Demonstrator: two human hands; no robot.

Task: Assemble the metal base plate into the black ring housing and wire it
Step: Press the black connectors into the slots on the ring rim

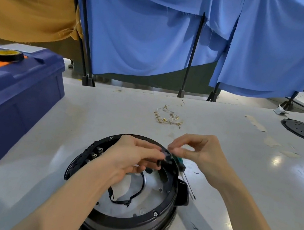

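Gingerly, fitting a clip (pixel 161 161) at the housing (pixel 163 213) rim.
My left hand (pixel 132 157) grips the clip, my right hand (pixel 202 154) pinches its top; if I slip, it drops onto the plate (pixel 150 201) seated inside.

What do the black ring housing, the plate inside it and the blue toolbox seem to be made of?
Ring housing: probably glossy black plastic, smooth moulded rim. Base plate: apparently bare metal, dull silvery sheen, punched holes. Toolbox: likely matte blue plastic, moulded ribs.
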